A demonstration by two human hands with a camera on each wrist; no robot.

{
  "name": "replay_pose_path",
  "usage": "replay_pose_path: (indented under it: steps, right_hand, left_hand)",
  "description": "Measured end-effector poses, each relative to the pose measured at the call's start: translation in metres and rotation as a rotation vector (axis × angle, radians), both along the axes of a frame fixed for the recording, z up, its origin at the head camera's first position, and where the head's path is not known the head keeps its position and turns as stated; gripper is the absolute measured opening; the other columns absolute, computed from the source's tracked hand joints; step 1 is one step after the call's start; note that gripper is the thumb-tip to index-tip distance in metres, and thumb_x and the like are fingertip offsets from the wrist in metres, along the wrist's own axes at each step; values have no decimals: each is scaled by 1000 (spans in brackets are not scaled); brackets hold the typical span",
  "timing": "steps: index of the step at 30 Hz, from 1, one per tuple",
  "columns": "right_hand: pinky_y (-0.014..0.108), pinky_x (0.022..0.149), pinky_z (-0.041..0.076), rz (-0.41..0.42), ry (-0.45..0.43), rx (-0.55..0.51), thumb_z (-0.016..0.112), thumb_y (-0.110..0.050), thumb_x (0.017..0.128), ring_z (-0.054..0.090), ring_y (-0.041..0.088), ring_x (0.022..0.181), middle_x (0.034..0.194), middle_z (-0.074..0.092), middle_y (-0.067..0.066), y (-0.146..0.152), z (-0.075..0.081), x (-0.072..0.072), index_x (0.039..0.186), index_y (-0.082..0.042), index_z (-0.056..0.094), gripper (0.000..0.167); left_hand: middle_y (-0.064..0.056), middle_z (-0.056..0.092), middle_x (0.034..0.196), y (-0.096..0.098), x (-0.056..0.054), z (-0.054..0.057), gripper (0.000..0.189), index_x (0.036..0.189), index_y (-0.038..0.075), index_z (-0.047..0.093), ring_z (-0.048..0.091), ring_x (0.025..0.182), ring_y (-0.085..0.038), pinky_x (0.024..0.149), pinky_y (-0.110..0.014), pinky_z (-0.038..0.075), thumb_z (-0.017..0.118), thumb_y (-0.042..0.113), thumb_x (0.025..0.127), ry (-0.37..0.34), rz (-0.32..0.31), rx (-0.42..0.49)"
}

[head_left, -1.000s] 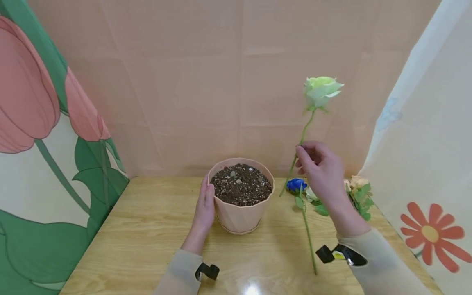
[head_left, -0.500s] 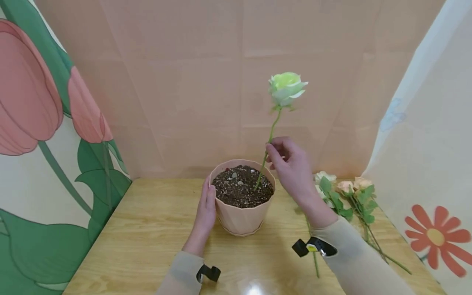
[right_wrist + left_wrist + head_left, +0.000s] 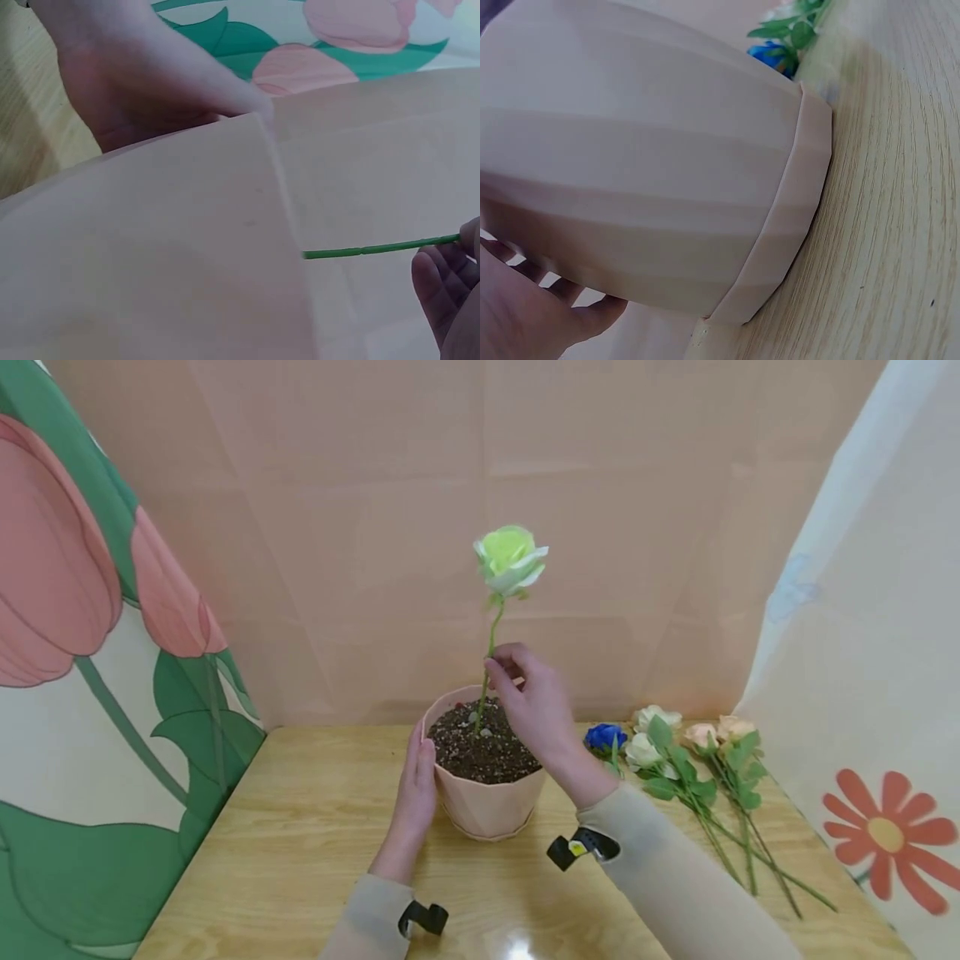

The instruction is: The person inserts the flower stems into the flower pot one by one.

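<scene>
My right hand point(image 3: 536, 697) pinches the stem of a pale green-white rose point(image 3: 512, 560) between thumb and fingers, and the bloom stands upright above it. The stem's lower end meets the dark soil point(image 3: 487, 760) in view; whether it is pushed in I cannot tell. In the right wrist view the green stem point(image 3: 360, 250) runs behind the pot's rim. A pink faceted flowerpot point(image 3: 491, 806) full of soil stands on the wooden table. Against its left side rests my left hand point(image 3: 416, 785), fingers extended along the wall point(image 3: 630, 150), as the left wrist view also shows.
Right of the pot lie a blue rose point(image 3: 604, 737), white roses point(image 3: 643, 750) and peach roses point(image 3: 731, 731), their stems crossing toward the table's right edge. A pink backdrop point(image 3: 360, 568) rises behind the table point(image 3: 285, 843), with printed flower panels on both sides.
My right hand has carried the green-white rose leftward from beside the pot to above the soil and lowered it. My left hand stays on the pot.
</scene>
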State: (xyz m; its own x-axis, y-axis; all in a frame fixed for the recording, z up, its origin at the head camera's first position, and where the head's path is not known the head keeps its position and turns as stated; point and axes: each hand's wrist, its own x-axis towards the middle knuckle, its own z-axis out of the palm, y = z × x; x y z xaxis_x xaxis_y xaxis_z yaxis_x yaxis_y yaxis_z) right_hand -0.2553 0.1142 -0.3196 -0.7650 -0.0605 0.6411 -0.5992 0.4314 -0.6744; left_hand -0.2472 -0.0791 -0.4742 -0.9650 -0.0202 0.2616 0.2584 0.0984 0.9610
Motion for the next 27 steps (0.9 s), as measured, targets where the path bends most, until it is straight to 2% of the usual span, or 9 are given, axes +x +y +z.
replay_pose_path:
  steps: [4,8,11,13,18,27]
  right_hand:
    - [37,71,60,-16,0,37,68,-17,112,70,19,88,94,75,4,-6,-7,-7,117,-6,75,14]
    - [39,71,60,-45,-3,65,67,-17,113,71,19,89,95,76,5,-10,-13,-13,117,-8,75,13]
    - [40,72,60,-48,-3,75,67,-17,113,71,20,89,96,76,7,-11,-17,-17,116,-8,75,12]
    - [41,73,61,-38,-1,78,67,-15,112,71,20,89,97,76,7,-12,-19,-19,115,-7,75,11]
    - [41,76,63,-13,-6,102,68,-14,112,71,22,91,97,75,6,-15,-25,-26,114,-5,75,11]
    - [43,79,64,-6,-17,143,69,-15,112,74,24,95,102,76,7,-19,-37,-32,117,-4,76,15]
  left_hand:
    - [-9,26,181,0,-3,-1,59,178,25,24,27,164,-39,131,-64,21,28,45,122,30,-19,-4]
    - [-4,28,180,0,-4,-1,57,177,31,25,28,164,-36,131,-64,23,28,44,122,31,-44,0]
    - [-3,26,181,0,-4,-1,57,177,31,24,26,164,-36,131,-66,21,28,45,122,17,-32,-6]
    - [-6,25,181,0,-4,-1,58,178,27,24,25,165,-38,131,-66,19,28,42,122,28,-24,-13]
    - [-8,28,181,0,-3,0,58,178,24,24,27,164,-37,131,-63,22,29,40,123,37,-12,-20]
    - [-6,30,180,0,-5,0,57,178,26,24,29,163,-35,131,-62,24,30,39,123,54,-22,-6]
